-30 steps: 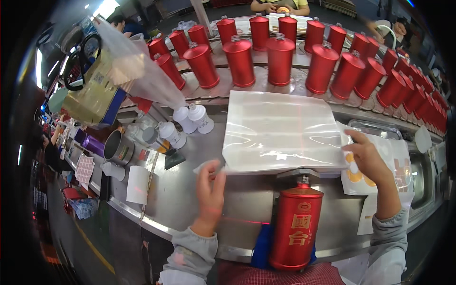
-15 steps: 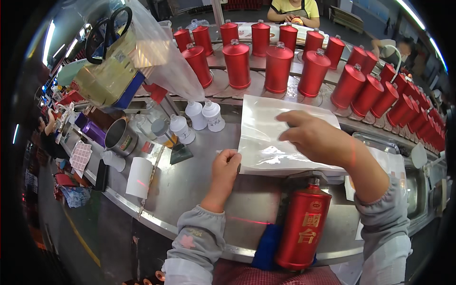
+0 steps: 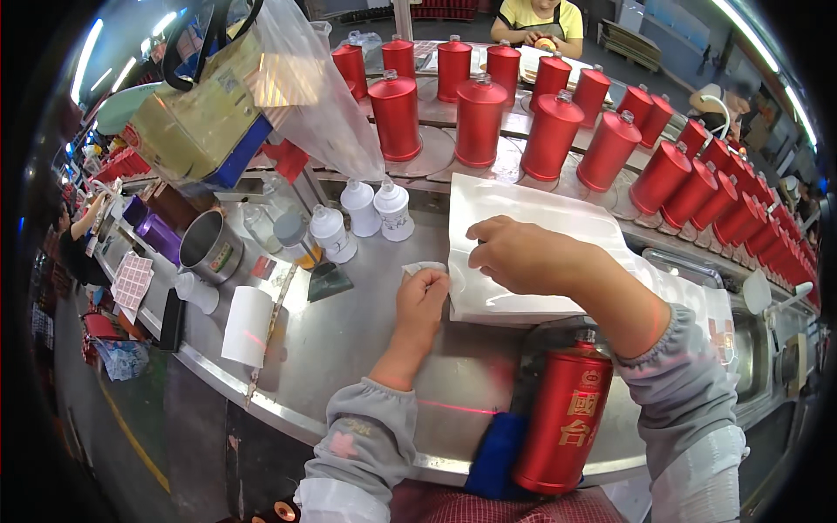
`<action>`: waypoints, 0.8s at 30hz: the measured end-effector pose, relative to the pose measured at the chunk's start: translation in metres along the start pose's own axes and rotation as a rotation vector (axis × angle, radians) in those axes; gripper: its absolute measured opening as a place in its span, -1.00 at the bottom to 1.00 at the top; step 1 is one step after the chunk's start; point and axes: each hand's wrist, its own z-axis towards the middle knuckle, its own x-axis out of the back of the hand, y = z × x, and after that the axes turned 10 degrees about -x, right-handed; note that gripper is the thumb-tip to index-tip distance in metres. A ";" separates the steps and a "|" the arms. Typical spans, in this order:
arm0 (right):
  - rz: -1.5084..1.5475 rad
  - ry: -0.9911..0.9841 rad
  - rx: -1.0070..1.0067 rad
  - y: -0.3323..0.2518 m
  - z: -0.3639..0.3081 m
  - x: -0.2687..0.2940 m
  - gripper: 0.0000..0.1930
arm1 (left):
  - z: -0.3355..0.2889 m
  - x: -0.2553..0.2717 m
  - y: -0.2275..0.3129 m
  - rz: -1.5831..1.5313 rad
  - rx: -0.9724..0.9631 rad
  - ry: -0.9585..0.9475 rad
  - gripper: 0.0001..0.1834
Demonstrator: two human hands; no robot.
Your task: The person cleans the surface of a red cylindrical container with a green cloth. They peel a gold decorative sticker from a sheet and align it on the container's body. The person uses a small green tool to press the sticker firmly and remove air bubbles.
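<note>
My left hand is closed beside the left edge of a stack of glossy clear-and-white sheets. A small whitish scrap, cloth or paper, pokes out above its fingers. Over the stack, my right hand has its fingers curled together close to the top sheet; whether a sheet edge is pinched in them is hidden. A red bottle with gold characters lies tilted in front of me, its neck under the stack's near edge. Beside it a blue cloth hangs at the table edge.
Several red bottles stand on the conveyor behind. White bottles, a steel pot and a paper roll are at left. A box with scissors hangs upper left. A co-worker sits opposite.
My right hand has moved left over the sheets, and its spread fingers have curled in. A whitish scrap now shows at my left hand. The red bottles behind have shifted left.
</note>
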 end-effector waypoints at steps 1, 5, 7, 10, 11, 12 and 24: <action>0.006 -0.018 -0.012 -0.002 0.002 -0.001 -0.82 | 0.001 0.001 -0.004 -0.011 -0.002 -0.018 -0.81; -0.003 -0.059 0.000 -0.004 0.015 -0.010 -0.85 | 0.002 0.002 -0.008 -0.034 -0.031 -0.031 -0.82; -0.047 -0.072 0.004 -0.002 0.019 -0.014 -0.85 | 0.002 0.000 0.000 -0.050 -0.027 -0.032 -0.82; -0.013 -0.059 0.003 0.000 0.025 -0.021 -0.82 | 0.002 -0.002 -0.001 0.009 -0.020 -0.042 -0.82; 0.002 -0.050 -0.019 -0.002 0.024 -0.020 -0.79 | 0.002 -0.002 -0.004 0.011 -0.033 -0.039 -0.82; 0.017 -0.042 -0.041 -0.006 0.023 -0.018 -0.77 | 0.002 -0.002 -0.008 0.013 -0.046 -0.036 -0.82; 0.228 0.052 -0.031 0.013 0.033 -0.043 -0.72 | 0.003 -0.008 -0.002 -0.091 -0.053 -0.037 -0.83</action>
